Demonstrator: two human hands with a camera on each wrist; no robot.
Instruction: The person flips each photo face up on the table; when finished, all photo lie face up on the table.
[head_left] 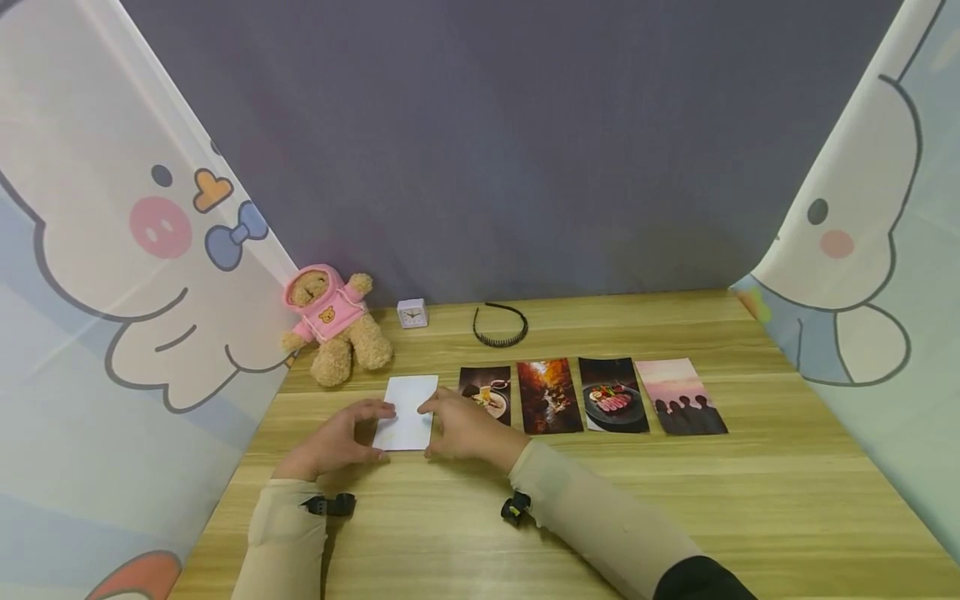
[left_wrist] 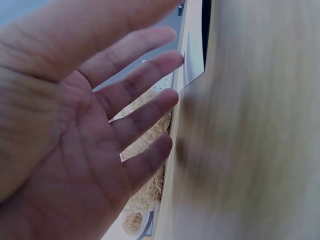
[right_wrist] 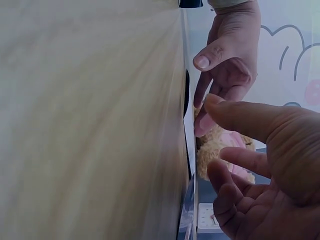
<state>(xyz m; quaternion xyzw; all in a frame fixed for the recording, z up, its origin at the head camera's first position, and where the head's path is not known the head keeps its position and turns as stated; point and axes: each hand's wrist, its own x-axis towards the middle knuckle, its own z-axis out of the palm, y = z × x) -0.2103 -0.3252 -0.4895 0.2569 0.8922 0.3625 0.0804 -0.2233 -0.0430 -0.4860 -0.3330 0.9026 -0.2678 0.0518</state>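
A white card (head_left: 406, 412) lies on the table between the two hands in the head view, and its pale corner (left_wrist: 195, 57) shows in the left wrist view. My left hand (head_left: 341, 437) is at its left edge, fingers spread and nearly straight, fingertips right by the card. From the other side, my right hand (head_left: 468, 427) reaches along the right edge with loosely bent fingers and the thumb near the close corner. Neither hand wraps round it. Just beyond the right hand, a photo of a bowl of food (head_left: 486, 396) is partly covered by that hand.
To the right lie an autumn forest photo (head_left: 550, 396), a photo of plated meat (head_left: 613, 398) and a pink-sky photo with silhouettes (head_left: 681, 396). Behind are a teddy bear in a pink hoodie (head_left: 330, 317), a small white clock (head_left: 412, 313) and a black headband (head_left: 501, 340).
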